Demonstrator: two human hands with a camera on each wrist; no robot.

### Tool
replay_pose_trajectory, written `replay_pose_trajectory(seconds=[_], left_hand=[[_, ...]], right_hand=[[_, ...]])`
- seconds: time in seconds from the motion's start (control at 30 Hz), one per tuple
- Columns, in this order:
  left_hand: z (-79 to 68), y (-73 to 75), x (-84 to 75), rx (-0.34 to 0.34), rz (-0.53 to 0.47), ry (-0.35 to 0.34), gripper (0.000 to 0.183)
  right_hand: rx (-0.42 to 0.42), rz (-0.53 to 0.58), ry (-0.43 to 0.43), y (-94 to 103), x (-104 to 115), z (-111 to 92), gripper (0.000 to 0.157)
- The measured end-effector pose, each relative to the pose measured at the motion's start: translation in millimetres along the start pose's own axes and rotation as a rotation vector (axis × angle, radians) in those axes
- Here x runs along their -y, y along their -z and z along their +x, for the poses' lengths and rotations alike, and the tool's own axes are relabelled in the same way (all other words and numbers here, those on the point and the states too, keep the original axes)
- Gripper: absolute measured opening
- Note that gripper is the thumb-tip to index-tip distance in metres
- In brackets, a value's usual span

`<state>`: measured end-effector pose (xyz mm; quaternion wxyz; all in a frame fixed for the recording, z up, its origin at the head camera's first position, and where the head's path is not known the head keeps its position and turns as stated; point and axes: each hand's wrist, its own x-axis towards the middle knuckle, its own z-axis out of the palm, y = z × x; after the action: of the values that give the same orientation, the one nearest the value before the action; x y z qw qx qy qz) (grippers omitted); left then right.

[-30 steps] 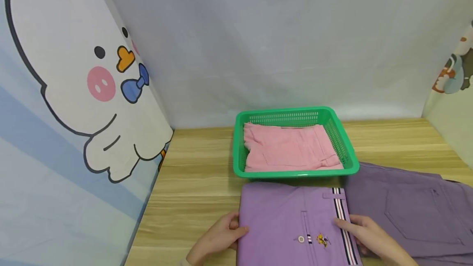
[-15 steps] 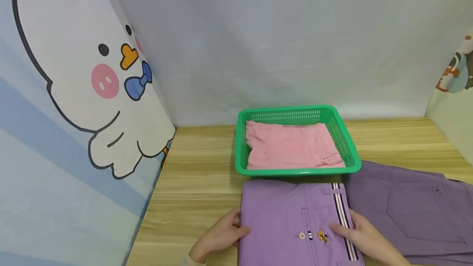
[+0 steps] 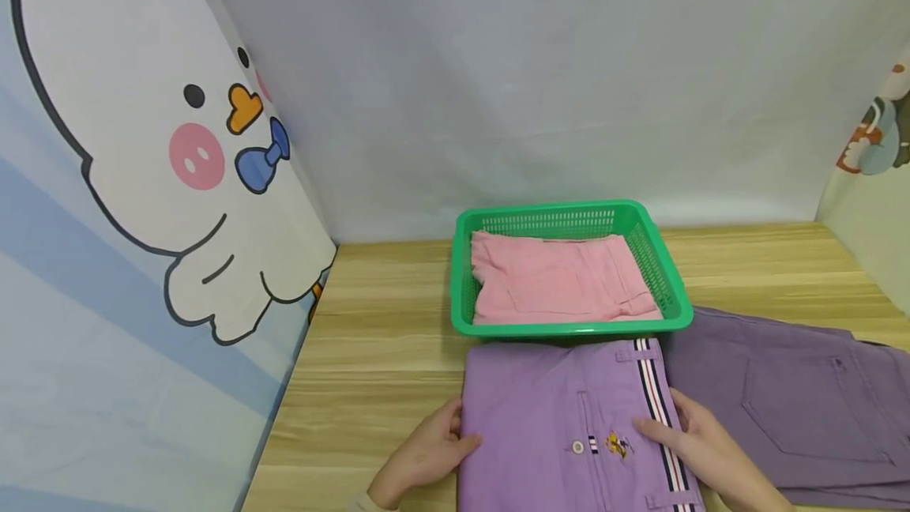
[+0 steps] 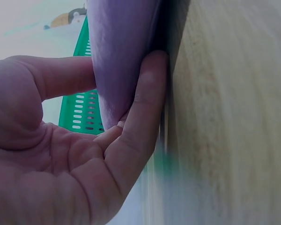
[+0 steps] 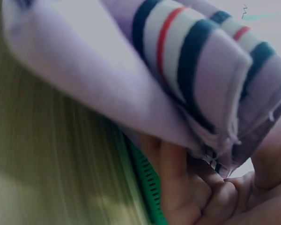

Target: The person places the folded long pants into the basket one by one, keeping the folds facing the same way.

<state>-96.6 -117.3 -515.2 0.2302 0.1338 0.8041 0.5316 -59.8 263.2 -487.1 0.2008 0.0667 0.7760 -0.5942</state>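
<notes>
Folded light-purple trousers [image 3: 526, 425] lie in front of the green basket, with a striped waistband, a button and a small embroidered emblem facing up. My left hand [image 3: 430, 445] grips their left folded edge, thumb on top and fingers underneath; the left wrist view shows the purple cloth [image 4: 119, 61] pinched between thumb and fingers just off the wood. On the other side my right hand [image 3: 704, 445] holds the waistband edge, thumb over the stripes. In the right wrist view the striped waistband [image 5: 178, 51] is lifted, with fingers [image 5: 173, 178] beneath the cloth.
The green basket [image 3: 572, 330] stands at the back of the wooden table [image 3: 377, 322], with folded pink trousers [image 3: 562, 279] inside. Darker purple trousers [image 3: 789, 401] lie flat at the right. A cartoon-printed curtain [image 3: 235, 235] hangs along the left side.
The waistband side of the light-purple trousers has shifted slightly toward the basket, and my right hand has moved up a little with it. My left hand keeps its grip.
</notes>
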Motion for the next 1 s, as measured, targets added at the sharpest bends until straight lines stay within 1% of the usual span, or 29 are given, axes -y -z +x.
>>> replay_pose_trajectory(seconds=[0.13, 0.23, 0.47, 0.6, 0.7, 0.83, 0.9, 1.0], left_hand=[[0.5, -0.6, -1.6, -0.008, 0.009, 0.003, 0.058], [0.6, -0.8, -2.4, -0.009, 0.003, 0.003, 0.060], [-0.3, -1.4, -2.7, -0.001, -0.038, 0.008, 0.061], [-1.8, -2.2, -4.2, -0.012, -0.052, 0.002, 0.061], [-5.7, -0.3, -9.4, -0.013, -0.042, 0.007, 0.063], [-14.0, 6.5, -21.8, -0.003, -0.039, 0.014, 0.068], [-17.7, 9.7, -27.3, 0.002, -0.055, 0.008, 0.068], [-21.1, 13.3, -32.5, 0.009, -0.084, -0.006, 0.066]], right_hand=[[0.024, 0.049, 0.011, 0.8, 5, -4, 0.073], [0.026, 0.054, 0.027, 1.7, 9, -8, 0.073], [0.024, 0.100, 0.015, 2.3, 18, -15, 0.077], [0.030, 0.124, 0.029, 3.7, 21, -18, 0.076], [0.040, 0.141, 0.025, 5.8, 25, -21, 0.077], [0.069, 0.185, 0.018, 9.3, 29, -24, 0.076], [0.089, 0.208, 0.026, 11.2, 30, -25, 0.071], [0.119, 0.232, 0.052, 13.3, 31, -25, 0.061]])
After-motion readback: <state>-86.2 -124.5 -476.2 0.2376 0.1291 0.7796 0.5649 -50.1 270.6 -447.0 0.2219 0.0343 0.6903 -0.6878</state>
